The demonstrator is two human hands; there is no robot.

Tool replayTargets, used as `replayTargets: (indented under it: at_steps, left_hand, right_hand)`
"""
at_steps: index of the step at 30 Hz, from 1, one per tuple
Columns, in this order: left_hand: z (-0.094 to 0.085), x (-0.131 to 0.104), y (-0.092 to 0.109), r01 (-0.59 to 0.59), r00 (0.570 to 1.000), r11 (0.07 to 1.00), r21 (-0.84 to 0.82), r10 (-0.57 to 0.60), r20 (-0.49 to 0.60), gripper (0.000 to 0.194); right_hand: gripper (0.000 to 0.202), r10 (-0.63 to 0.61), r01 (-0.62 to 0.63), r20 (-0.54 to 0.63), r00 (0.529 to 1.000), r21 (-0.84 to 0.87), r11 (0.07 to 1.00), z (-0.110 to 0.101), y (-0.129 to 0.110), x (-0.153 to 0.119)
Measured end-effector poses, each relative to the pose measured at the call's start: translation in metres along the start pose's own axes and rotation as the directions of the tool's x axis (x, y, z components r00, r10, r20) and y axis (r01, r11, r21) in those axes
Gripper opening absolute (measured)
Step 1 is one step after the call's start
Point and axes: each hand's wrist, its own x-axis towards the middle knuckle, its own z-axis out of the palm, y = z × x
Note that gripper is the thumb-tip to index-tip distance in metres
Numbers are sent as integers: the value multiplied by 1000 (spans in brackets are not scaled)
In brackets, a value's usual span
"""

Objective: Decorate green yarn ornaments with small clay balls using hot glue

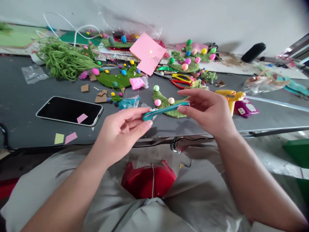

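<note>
A narrow teal strip with a pinkish line along it is stretched between my hands above the table's front edge. My left hand pinches its left end between thumb and fingers. At the other end, my right hand grips the strip with thumb and fingers. Just behind the strip lies a green yarn-wrapped crescent with small pastel balls on it, partly hidden by the strip. A small plastic bag with teal material lies near my left fingertips.
A phone lies at left, with green yarn behind it. Farther back are a pink sheet, pliers and more decorated green pieces. A yellow glue gun stands beyond my right hand. A red stool shows below.
</note>
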Motion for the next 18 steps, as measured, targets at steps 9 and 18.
replayTargets:
  at_steps: [9,18]
  left_hand:
    - [20,-1,-5,9,996,1000,-24,-7,85,38]
    - [7,5,-3,-23,1000,993,116,24,-9,20]
  right_hand:
    - [30,-149,174,271,951,-71,982,35,-6,-16]
    - [15,-41,60,132,990,-141,988,3,-3,-2]
